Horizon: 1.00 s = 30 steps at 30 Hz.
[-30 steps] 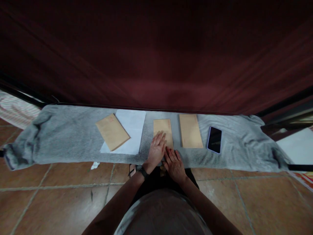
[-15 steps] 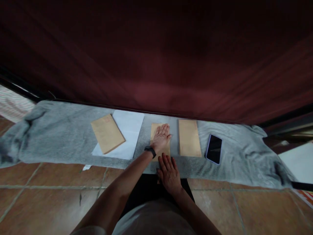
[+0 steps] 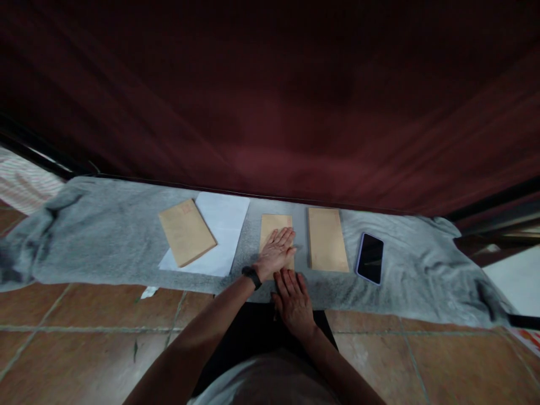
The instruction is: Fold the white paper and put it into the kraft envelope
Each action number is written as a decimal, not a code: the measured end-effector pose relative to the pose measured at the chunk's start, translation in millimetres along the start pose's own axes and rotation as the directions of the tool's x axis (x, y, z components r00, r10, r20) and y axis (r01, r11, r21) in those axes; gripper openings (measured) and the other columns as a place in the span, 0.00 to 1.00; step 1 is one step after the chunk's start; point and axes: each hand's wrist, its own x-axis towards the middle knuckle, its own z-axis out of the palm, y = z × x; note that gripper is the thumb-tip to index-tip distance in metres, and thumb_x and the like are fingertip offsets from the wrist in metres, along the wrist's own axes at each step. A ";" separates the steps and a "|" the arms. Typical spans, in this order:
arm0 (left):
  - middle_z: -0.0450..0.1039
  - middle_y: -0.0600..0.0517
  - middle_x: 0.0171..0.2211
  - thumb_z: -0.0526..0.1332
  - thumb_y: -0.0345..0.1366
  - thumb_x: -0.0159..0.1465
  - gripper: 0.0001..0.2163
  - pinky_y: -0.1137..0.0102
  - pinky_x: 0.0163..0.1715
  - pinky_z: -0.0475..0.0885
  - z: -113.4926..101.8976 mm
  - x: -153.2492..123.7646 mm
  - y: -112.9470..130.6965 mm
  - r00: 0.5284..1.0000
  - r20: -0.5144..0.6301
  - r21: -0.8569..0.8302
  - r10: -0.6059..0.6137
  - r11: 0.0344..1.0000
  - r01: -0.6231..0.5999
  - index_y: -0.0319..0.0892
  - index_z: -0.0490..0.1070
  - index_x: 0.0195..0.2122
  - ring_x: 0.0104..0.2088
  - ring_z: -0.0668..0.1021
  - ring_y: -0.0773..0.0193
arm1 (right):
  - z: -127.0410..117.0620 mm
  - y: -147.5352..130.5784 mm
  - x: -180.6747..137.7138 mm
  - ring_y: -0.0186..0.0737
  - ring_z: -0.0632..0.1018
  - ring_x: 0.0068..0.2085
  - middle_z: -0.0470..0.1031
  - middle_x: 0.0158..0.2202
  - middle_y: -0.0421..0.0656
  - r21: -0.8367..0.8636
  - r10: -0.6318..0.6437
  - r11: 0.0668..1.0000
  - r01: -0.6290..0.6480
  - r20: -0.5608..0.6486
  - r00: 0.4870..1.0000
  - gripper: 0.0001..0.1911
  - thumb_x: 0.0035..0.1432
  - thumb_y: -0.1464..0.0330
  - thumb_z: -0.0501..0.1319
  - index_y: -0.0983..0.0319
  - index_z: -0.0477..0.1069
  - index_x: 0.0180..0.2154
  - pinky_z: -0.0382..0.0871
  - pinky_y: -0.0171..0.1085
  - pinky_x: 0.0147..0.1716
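Observation:
A brown paper envelope (image 3: 270, 223) lies upright on the grey cloth (image 3: 118, 225), straight in front of me. My left hand (image 3: 276, 250), with a black band at the wrist, rests flat across the envelope's middle, fingers stretched out. At its near end, the fingertips of my right hand (image 3: 294, 304) touch the edge, the fingers extended and the palm down. To the right lies a stack of brown envelopes (image 3: 328, 239). Another stack of envelopes (image 3: 188, 232) sits at an angle on the left, partly over white paper (image 3: 223, 225).
A phone (image 3: 370, 257) with a dark screen lies right of the right-hand stack. A dark red upright surface (image 3: 270, 124) rises behind the cloth. Below the cloth's front edge is a tiled floor (image 3: 93, 349), with a small white scrap (image 3: 149, 292) on it.
My left hand has slid down the envelope toward me, baring more of its top end. My right hand has stayed nearly in place at the near edge.

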 end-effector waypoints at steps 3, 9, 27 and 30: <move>0.53 0.46 0.72 0.43 0.47 0.75 0.27 0.55 0.71 0.46 -1.1 -23.3 5.0 0.999 -0.007 -0.018 0.050 0.999 -0.050 0.40 0.53 0.71 0.73 0.53 0.59 | 5.0 0.9 -1.7 0.50 0.65 0.68 0.69 0.64 0.52 0.015 0.008 1.000 -0.008 -0.017 1.000 0.26 0.71 0.61 0.56 0.65 0.64 0.65 0.51 0.53 0.70; 0.52 0.45 0.72 0.44 0.49 0.75 0.28 0.56 0.71 0.47 -5.0 -58.5 10.5 0.992 -0.012 -0.031 0.122 0.992 -0.122 0.39 0.51 0.72 0.73 0.52 0.60 | 8.0 2.3 -3.0 0.50 0.68 0.66 0.73 0.61 0.52 0.028 0.004 1.000 -0.004 -0.013 1.000 0.23 0.69 0.62 0.57 0.65 0.68 0.61 0.54 0.54 0.69; 0.49 0.45 0.73 0.47 0.52 0.74 0.30 0.55 0.71 0.49 -27.9 -141.0 11.6 0.983 0.032 0.101 0.179 0.978 -0.181 0.44 0.49 0.72 0.73 0.52 0.56 | -3.3 9.2 -27.7 0.48 0.67 0.67 0.66 0.66 0.52 -0.064 0.034 0.997 -0.038 -0.055 0.998 0.26 0.72 0.66 0.51 0.67 0.60 0.68 0.57 0.50 0.68; 0.51 0.44 0.73 0.48 0.51 0.74 0.29 0.56 0.70 0.51 -29.0 -150.3 9.1 0.989 0.026 0.104 0.146 0.984 -0.148 0.42 0.50 0.72 0.72 0.54 0.56 | -5.1 10.0 -28.5 0.48 0.67 0.67 0.65 0.67 0.52 -0.036 0.053 0.998 -0.054 -0.043 0.998 0.26 0.72 0.67 0.51 0.67 0.60 0.67 0.56 0.51 0.68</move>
